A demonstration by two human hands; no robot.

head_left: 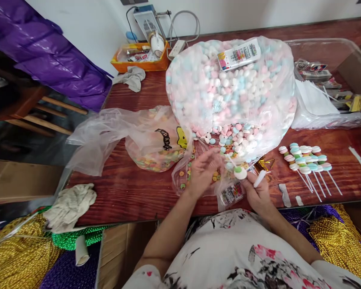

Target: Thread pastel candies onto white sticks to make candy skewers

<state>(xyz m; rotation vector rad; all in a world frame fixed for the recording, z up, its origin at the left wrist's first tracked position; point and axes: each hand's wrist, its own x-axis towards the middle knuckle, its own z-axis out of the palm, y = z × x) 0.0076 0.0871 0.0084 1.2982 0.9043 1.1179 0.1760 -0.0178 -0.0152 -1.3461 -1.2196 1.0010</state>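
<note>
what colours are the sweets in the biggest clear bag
The sweets are white, pink and pale blue, seen best in the head view.

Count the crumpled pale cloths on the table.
2. One cloth lies just in front of the orange tray; a second cloth lies at the near left corner of the table. Others may be hidden.

Big bag [228, 92] sits on table [123, 200], pack [238, 55] atop; small bag [156, 156] left, tub [345, 121] right, sticks [304, 159] before tub; tray [141, 66] behind left, rag [70, 204] front left.
</note>
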